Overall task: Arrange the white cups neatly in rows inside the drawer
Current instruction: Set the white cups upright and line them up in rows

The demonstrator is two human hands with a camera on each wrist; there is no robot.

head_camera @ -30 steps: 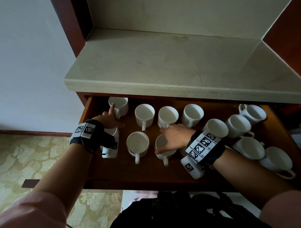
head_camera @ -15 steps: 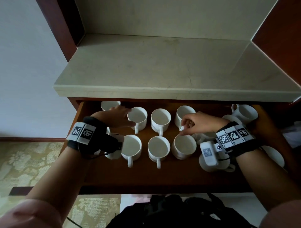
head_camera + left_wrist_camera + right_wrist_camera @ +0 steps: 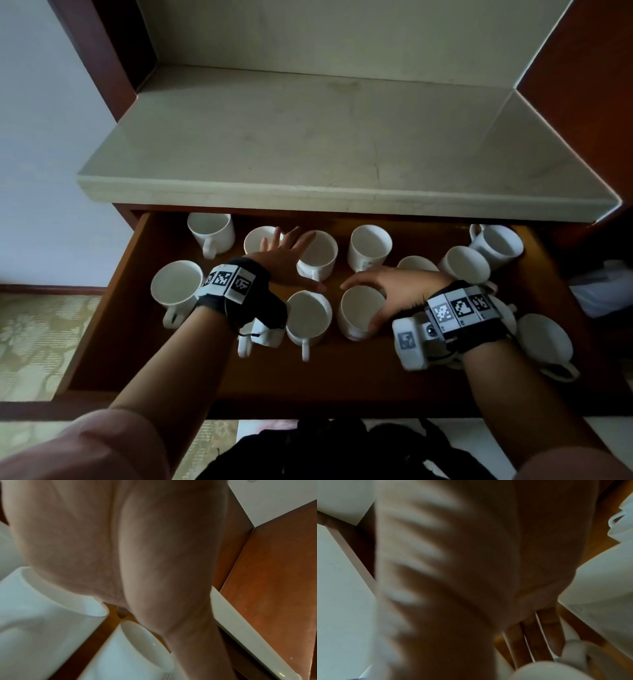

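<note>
Several white cups stand upright in the open wooden drawer (image 3: 113, 308), in roughly two rows. My left hand (image 3: 286, 255) is spread flat with straight fingers over two back-row cups (image 3: 318, 257), its thumb pointing right. My right hand (image 3: 397, 291) curls round a front-row cup (image 3: 359, 308), with the index finger along its far rim and the thumb on its near side. The left wrist view shows my palm above two cup rims (image 3: 137, 646). The right wrist view is blurred: a palm and white cup walls (image 3: 599, 582).
More cups (image 3: 496, 241) crowd the drawer's right end, out of line, some hidden under my right wrist. A pale stone counter (image 3: 308, 144) overhangs the drawer's back. Bare wood (image 3: 325, 373) runs along the drawer's front. A dark bag (image 3: 325, 452) lies below.
My left hand slid right from the back-left cups to over the middle back cups. My right hand left the back row and came forward to grip a front-row cup.
</note>
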